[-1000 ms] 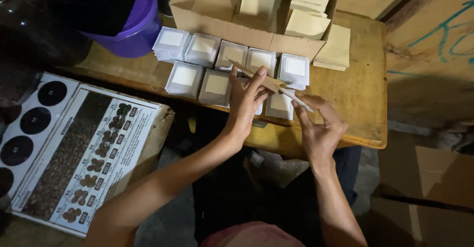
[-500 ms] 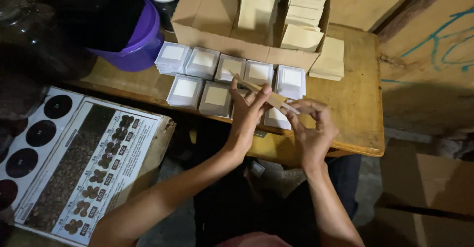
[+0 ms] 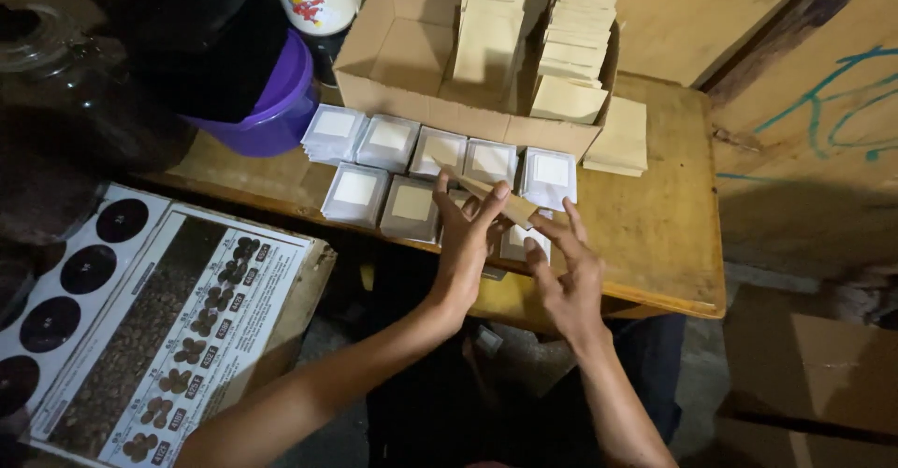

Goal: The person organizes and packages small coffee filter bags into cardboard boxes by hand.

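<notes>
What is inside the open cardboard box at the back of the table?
The cardboard box holds two rows of tan paper envelopes standing on edge, with one lying loose in front. Its left part shows bare floor. What lies beneath the envelopes is covered.

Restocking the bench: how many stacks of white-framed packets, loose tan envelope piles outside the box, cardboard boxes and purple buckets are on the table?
White-framed packet stacks: 9 visible, some partly hidden by the hands
Tan envelope pile beside the box: 1
Cardboard box: 1
Purple bucket: 1
Total: 12

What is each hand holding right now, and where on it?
The left hand pinches a tan paper packet near its middle, thumb and fingers on opposite faces. The right hand is open and holds nothing.
</notes>
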